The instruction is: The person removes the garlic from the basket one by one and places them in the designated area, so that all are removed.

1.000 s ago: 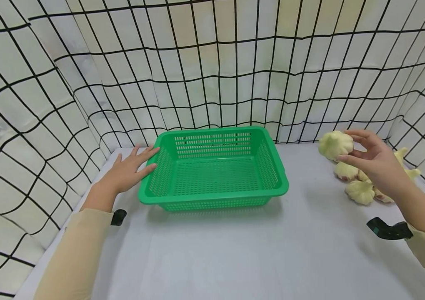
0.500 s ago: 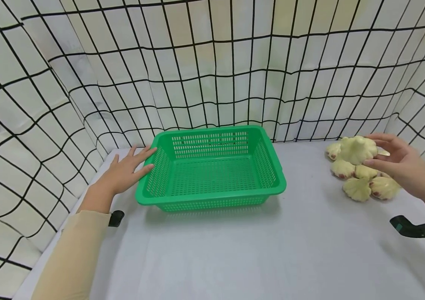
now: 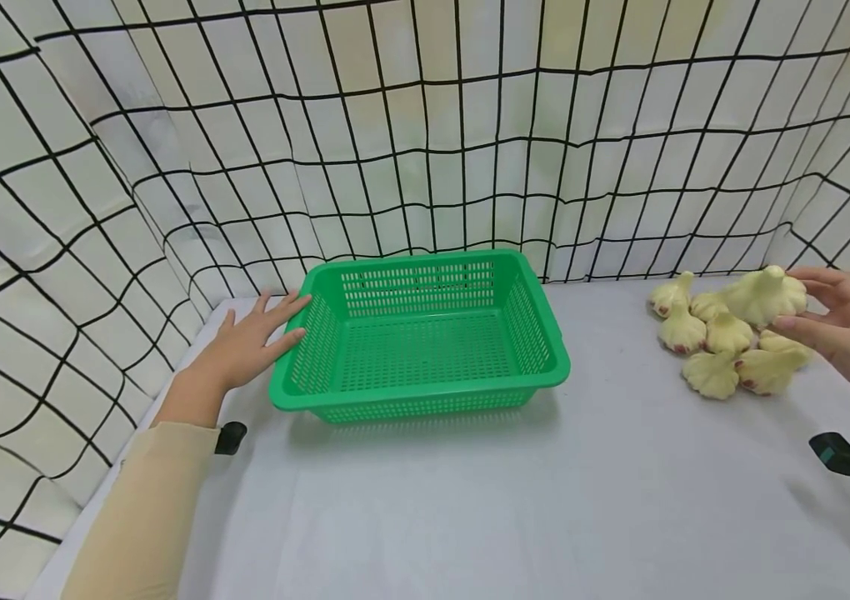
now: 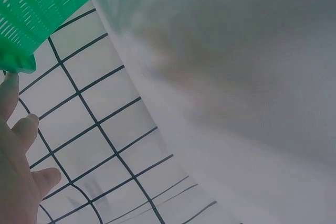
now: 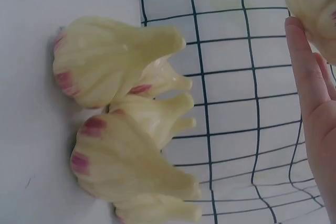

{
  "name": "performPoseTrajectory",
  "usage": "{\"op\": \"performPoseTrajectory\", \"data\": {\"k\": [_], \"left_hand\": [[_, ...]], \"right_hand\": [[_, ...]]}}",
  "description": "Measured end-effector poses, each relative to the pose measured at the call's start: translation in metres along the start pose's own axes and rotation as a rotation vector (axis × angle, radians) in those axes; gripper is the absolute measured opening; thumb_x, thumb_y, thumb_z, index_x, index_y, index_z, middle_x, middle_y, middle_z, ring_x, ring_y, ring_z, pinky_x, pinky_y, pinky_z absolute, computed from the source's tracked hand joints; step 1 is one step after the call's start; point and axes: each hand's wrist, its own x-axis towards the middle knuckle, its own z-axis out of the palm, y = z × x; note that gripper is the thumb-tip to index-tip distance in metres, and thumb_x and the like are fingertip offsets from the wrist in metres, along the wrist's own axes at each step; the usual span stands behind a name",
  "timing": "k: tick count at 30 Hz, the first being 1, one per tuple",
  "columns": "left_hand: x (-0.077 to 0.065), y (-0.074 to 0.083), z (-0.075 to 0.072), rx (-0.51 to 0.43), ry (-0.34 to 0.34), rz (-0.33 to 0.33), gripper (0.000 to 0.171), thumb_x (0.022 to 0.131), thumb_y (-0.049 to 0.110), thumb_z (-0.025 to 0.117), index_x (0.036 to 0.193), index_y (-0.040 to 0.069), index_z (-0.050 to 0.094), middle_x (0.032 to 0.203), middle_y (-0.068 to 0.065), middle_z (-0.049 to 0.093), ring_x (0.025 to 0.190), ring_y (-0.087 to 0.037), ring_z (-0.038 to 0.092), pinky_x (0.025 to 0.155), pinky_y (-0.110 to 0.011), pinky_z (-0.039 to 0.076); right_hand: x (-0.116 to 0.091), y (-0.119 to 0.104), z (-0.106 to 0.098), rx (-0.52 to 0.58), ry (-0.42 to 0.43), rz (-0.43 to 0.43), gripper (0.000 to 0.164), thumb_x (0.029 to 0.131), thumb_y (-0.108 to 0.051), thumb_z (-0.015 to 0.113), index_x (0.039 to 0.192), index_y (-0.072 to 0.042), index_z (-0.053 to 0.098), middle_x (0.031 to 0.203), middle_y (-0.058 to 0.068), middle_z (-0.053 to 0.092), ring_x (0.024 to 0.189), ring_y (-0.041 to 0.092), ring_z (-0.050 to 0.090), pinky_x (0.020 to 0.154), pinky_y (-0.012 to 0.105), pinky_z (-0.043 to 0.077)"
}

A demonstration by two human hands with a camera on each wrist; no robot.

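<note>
My right hand (image 3: 848,325) pinches a garlic bulb (image 3: 764,295) between thumb and fingers, above the right part of a garlic heap. In the right wrist view the same held bulb (image 5: 319,11) shows at the upper right edge, pale with purple patches. Several more bulbs (image 3: 710,375) lie bunched on the table below it, their stems pointing various ways. My left hand (image 3: 241,346) is spread out, with its fingertips on the left rim of a green plastic basket (image 3: 425,390). Nothing lies inside the basket.
A white table (image 3: 425,508) carries everything. Black wire grid (image 3: 462,150) backed by white sheeting walls in the far side, the left and the right. The garlic heap sits close to the far right corner.
My right hand has carried its garlic bulb to the right, over the heap, uncovering more of the bulbs beneath. The left hand stays on the basket rim; the view has shifted slightly.
</note>
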Motion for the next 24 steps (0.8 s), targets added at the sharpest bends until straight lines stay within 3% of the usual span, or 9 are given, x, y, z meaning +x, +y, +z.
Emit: {"op": "performPoseTrajectory", "data": {"k": [5,11,14,19,24], "left_hand": [[-0.001,0.0,0.001,0.003,0.001,-0.002,0.068,0.109,0.05,0.042,0.166,0.019,0.02,0.17,-0.013,0.015,0.155,-0.044,-0.001,0.113,-0.074,-0.009],[0.0,0.0,0.001,-0.005,0.006,0.0,0.069,0.108,0.051,0.041,0.166,0.019,0.021,0.17,-0.014,0.015,0.155,-0.043,-0.003,0.113,-0.074,-0.01],[0.001,-0.001,0.001,-0.005,0.006,0.0,0.069,0.108,0.051,0.041,0.166,0.019,0.02,0.17,-0.014,0.015,0.155,-0.043,-0.003,0.113,-0.074,-0.01],[0.001,-0.001,0.002,-0.007,0.004,0.001,0.069,0.109,0.051,0.041,0.166,0.019,0.02,0.17,-0.015,0.015,0.155,-0.043,-0.003,0.113,-0.075,-0.01],[0.0,0.0,0.002,-0.01,0.006,0.0,0.069,0.109,0.051,0.041,0.166,0.019,0.02,0.17,-0.015,0.015,0.155,-0.041,-0.005,0.113,-0.074,-0.01]], "right_hand": [[-0.005,0.005,-0.008,0.1,0.024,0.0,0.058,0.095,0.022,0.053,0.135,-0.019,0.048,0.135,-0.008,0.042,0.1,-0.003,0.065,0.081,0.009,0.051],[-0.009,0.021,-0.025,-0.012,0.071,0.015,0.058,0.099,0.015,0.053,0.14,-0.025,0.039,0.138,-0.012,0.037,0.106,-0.004,0.056,0.084,0.008,0.05],[-0.009,0.042,-0.044,-0.041,0.098,-0.002,0.06,0.099,0.014,0.054,0.144,-0.023,0.039,0.141,-0.01,0.036,0.111,0.0,0.053,0.084,0.01,0.052],[-0.008,0.082,-0.08,0.099,0.134,-0.063,0.064,0.093,0.025,0.054,0.144,-0.013,0.046,0.14,-0.004,0.039,0.117,0.005,0.051,0.08,0.017,0.057],[-0.015,0.094,-0.092,0.205,0.165,-0.033,0.065,0.092,0.027,0.052,0.145,-0.01,0.045,0.143,-0.005,0.039,0.121,0.008,0.048,0.078,0.02,0.058]]}}
